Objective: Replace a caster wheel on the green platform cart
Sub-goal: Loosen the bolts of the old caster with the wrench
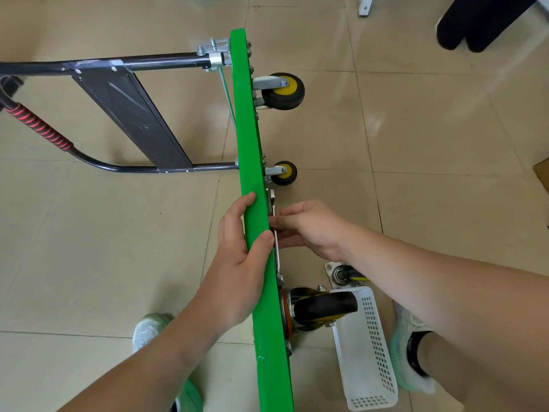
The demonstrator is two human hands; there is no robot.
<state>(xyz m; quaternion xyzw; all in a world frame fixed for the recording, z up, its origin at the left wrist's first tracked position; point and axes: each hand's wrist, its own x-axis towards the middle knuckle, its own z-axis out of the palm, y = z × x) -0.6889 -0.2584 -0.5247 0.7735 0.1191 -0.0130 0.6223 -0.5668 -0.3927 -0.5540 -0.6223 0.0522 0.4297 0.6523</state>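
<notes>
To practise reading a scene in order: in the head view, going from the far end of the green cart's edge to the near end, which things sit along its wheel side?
Far large caster wheel → smaller caster wheel → wrench held by the right hand → near black caster beside the white basket.

Glossy beige tiled floor (430,129) with thin dark grout lines, a white furniture leg (365,5) at its far edge.
</notes>
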